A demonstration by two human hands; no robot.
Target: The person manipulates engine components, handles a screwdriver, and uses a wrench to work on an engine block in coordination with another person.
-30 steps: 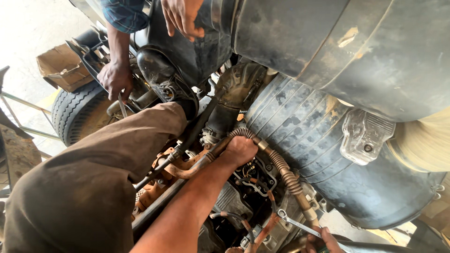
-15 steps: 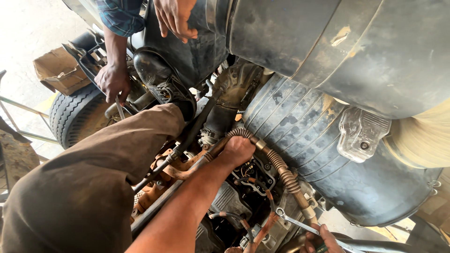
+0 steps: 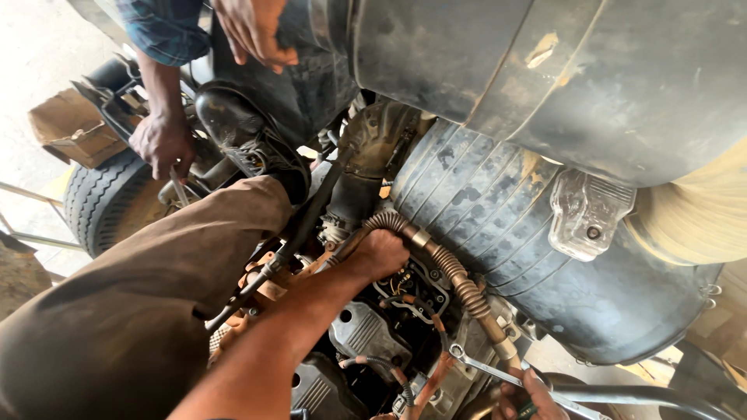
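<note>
Corrugated hose [image 3: 459,280] in left hand [image 3: 381,253]

Single head-worn view — steeply down, close over engine bay [image 3: 389,342], hands [image 3: 381,253] near.

Corrugated hose [image 3: 459,276] was rust-brown and ribbed; large ribbed duct [image 3: 498,210] black; trouser leg [image 3: 156,288] plain brown; co-worker's sleeve [image 3: 159,31] blue plaid; wrench [image 3: 498,375] silver; tyre [image 3: 97,206] black, grooved.
</note>
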